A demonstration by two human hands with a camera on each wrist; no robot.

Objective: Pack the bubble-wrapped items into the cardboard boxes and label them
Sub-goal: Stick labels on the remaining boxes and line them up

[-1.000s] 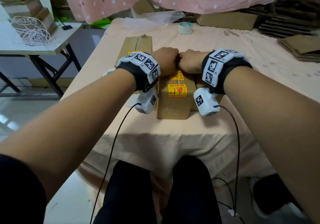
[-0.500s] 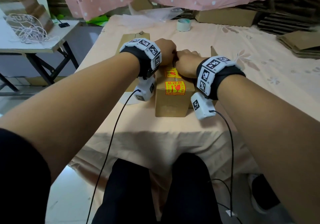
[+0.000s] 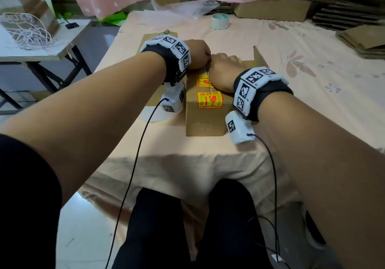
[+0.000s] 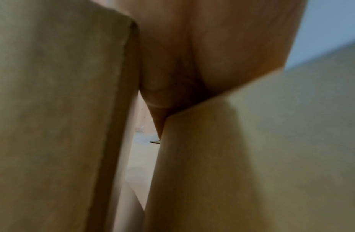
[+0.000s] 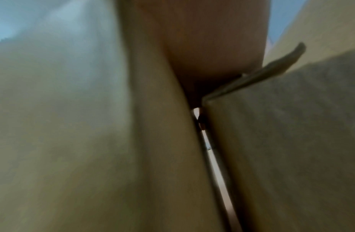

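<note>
A closed cardboard box (image 3: 205, 121) stands near the table's front edge, with a yellow and red fragile label (image 3: 210, 100) folded over its near top edge. Both hands lie on its lid and meet at the centre seam. My left hand (image 3: 198, 54) sits at the far left of the lid, knuckles up. My right hand (image 3: 221, 73) rests a little nearer, over the label's upper part. The fingers of both curl out of sight. In the wrist views only the left palm (image 4: 192, 55) and the right palm (image 5: 212, 39) show, against blurred cardboard. No bubble-wrapped item is visible.
Another brown box (image 3: 152, 39) lies left of the labelled one, with a white sheet (image 3: 154, 115) by it. An open box with a raised flap (image 3: 259, 57) stands to the right. A tape roll (image 3: 219, 21) is farther back, flat cardboard stacks (image 3: 364, 39) at right, a side table (image 3: 31, 46) at left.
My right hand has slid along the lid toward me, over the label. My left hand has stayed at the far part of the lid. The head view has tilted slightly.
</note>
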